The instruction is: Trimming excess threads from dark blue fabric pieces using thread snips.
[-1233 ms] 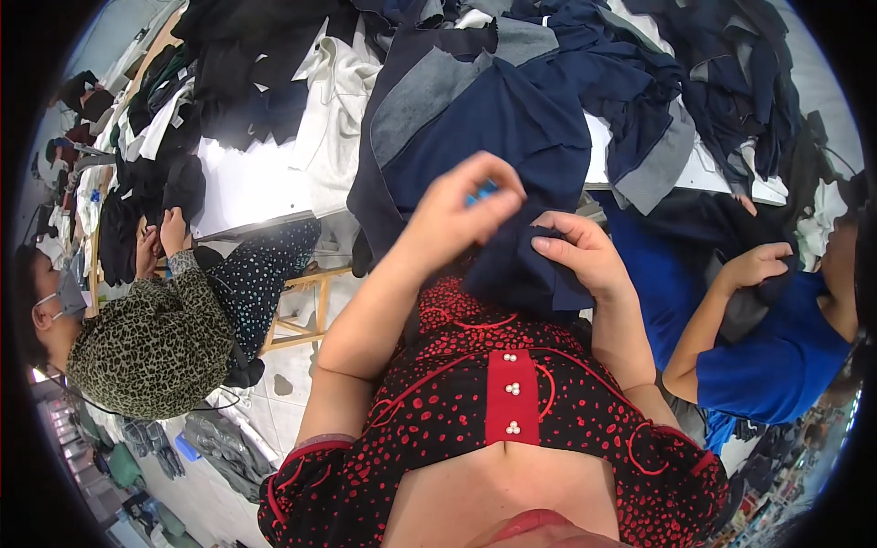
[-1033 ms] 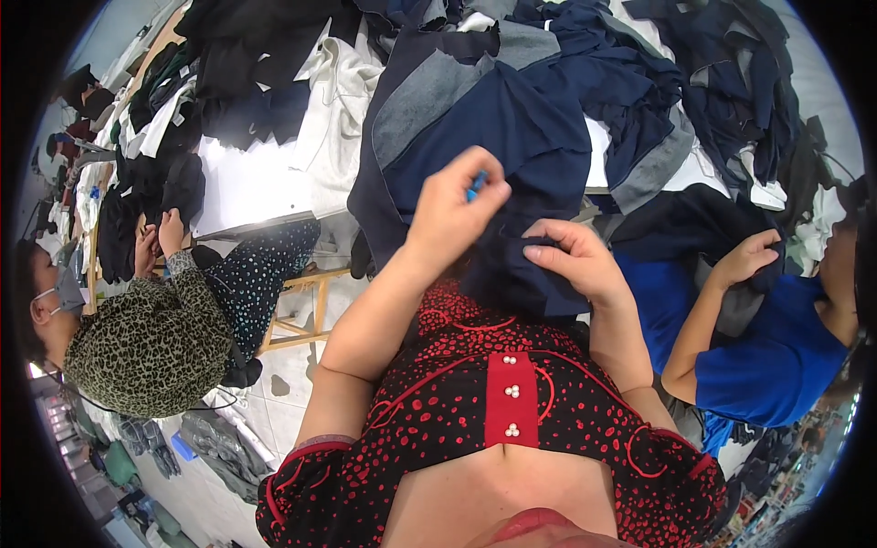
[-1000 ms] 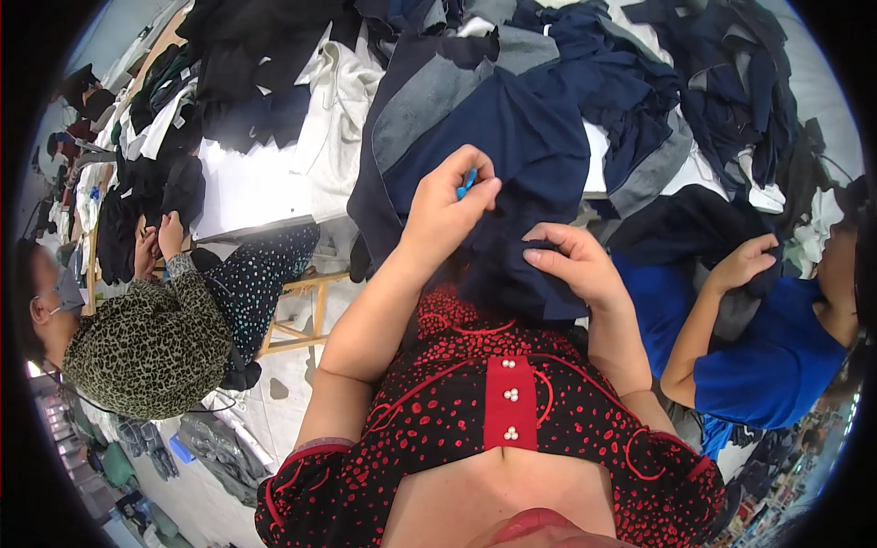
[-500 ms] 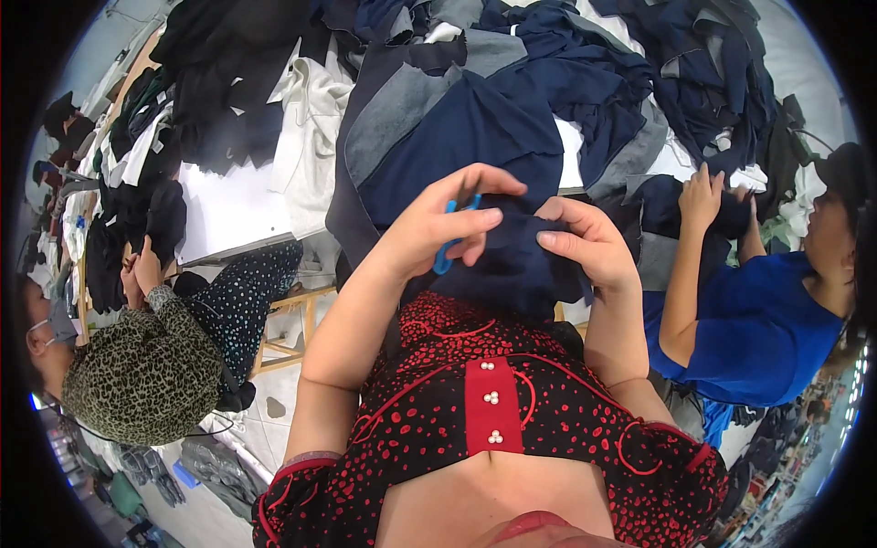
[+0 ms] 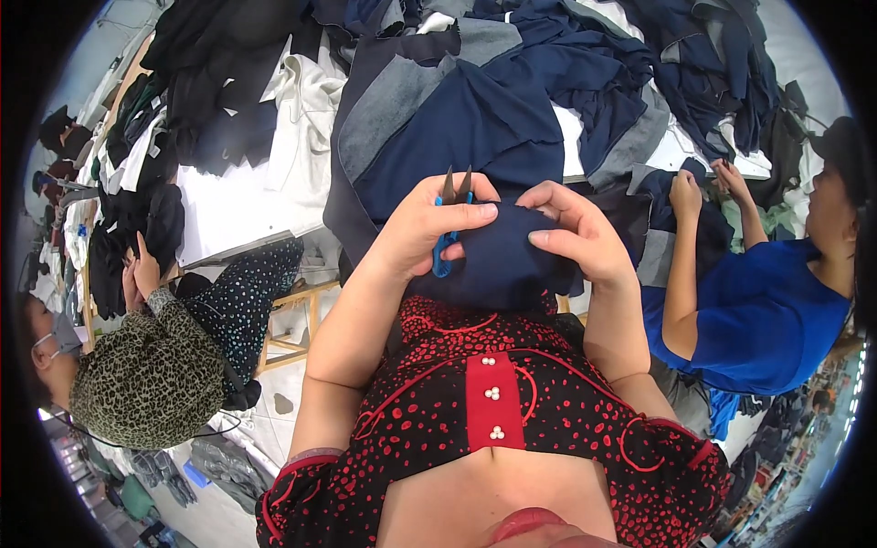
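Small thread snips [image 5: 440, 260] with blue handles sit in my left hand [image 5: 418, 224], their dark blades pointing up and apart. The thumb and fingers of that hand also pinch the upper edge of a navy cloth piece [image 5: 502, 256]. My right hand [image 5: 592, 236] is closed on the same cloth at its right side, thumb and index finger curled near the edge. The cloth hangs between both hands in front of my lap. Just beyond lies a wide spread of navy fabric [image 5: 475, 128] with a grey underside. Some of my left fingers are hidden behind the snips and cloth.
Heaps of navy and black fabric [image 5: 206, 110] cover the table [image 5: 219, 215], with white cloth [image 5: 306, 119] among them. A person in a leopard-print top [image 5: 146, 384] works at left, another in a blue top [image 5: 758, 320] at right. A wooden stool [image 5: 297, 329] stands left.
My left fingers have closed onto the cloth edge, and the snips have turned so their blades show upright. The cloth's edge has come up between my hands.
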`<state>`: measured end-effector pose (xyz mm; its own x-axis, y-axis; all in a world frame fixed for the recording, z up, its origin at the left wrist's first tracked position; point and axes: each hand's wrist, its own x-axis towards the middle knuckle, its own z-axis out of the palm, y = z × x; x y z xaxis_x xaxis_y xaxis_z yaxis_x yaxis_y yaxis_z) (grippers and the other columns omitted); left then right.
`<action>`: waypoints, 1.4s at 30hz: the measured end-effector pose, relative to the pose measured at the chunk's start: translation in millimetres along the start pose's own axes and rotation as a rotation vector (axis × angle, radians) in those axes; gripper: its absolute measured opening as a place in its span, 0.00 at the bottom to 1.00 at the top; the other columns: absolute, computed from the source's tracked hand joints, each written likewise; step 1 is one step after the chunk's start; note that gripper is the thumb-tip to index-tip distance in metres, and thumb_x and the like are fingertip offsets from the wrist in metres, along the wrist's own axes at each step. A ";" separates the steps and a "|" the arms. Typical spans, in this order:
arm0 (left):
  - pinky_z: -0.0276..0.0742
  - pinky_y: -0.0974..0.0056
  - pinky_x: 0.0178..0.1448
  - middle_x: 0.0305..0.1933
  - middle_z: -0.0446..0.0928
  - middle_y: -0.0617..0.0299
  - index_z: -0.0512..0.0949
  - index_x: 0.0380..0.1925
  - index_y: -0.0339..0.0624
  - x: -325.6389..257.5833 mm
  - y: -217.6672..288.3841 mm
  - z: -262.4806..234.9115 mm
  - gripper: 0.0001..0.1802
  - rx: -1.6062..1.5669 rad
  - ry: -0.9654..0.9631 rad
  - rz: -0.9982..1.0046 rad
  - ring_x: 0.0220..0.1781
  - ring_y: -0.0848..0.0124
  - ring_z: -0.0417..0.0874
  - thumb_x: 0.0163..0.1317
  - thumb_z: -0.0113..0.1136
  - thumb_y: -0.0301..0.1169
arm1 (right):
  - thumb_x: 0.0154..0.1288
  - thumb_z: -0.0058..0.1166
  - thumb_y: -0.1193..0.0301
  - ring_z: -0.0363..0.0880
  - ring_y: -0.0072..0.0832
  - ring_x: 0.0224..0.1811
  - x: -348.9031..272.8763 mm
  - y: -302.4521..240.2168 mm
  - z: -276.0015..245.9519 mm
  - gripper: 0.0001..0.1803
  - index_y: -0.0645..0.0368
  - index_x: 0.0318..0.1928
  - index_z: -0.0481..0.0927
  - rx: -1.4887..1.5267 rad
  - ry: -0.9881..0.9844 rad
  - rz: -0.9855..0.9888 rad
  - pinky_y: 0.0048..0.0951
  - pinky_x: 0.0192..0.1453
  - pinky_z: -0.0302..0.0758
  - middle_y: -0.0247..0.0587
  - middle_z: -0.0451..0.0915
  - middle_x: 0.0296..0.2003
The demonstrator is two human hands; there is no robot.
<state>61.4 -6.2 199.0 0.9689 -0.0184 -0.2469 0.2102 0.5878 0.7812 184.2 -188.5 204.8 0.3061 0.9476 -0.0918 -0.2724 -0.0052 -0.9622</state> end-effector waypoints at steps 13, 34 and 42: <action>0.56 0.78 0.18 0.21 0.70 0.69 0.75 0.26 0.39 -8.5 -5.0 -2.4 0.07 0.190 0.103 0.155 0.17 0.84 0.64 0.54 0.61 0.29 | 0.68 0.42 0.58 0.71 0.14 0.37 5.2 10.2 -11.9 0.20 0.64 0.40 0.75 -0.031 -0.009 0.027 0.16 0.42 0.67 0.31 0.76 0.33; 0.65 0.70 0.32 0.25 0.69 0.61 0.70 0.29 0.36 10.5 -46.8 -2.9 0.08 0.957 0.418 0.639 0.25 0.74 0.67 0.55 0.60 0.26 | 0.65 0.49 0.76 0.68 0.12 0.38 20.7 65.4 20.7 0.17 0.64 0.54 0.69 -0.100 0.394 -0.155 0.14 0.42 0.66 0.29 0.71 0.35; 0.66 0.66 0.29 0.21 0.69 0.59 0.70 0.24 0.35 5.0 -47.4 -16.3 0.09 0.757 0.245 0.443 0.23 0.69 0.72 0.57 0.56 0.28 | 0.60 0.55 0.77 0.67 0.11 0.31 20.7 56.9 15.8 0.15 0.63 0.49 0.72 -0.069 0.303 -0.129 0.13 0.37 0.65 0.26 0.71 0.28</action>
<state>54.1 -20.9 151.4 0.9447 0.3060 0.1177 -0.0609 -0.1892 0.9800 160.7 -164.1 152.2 0.5942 0.8038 -0.0304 -0.1549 0.0772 -0.9849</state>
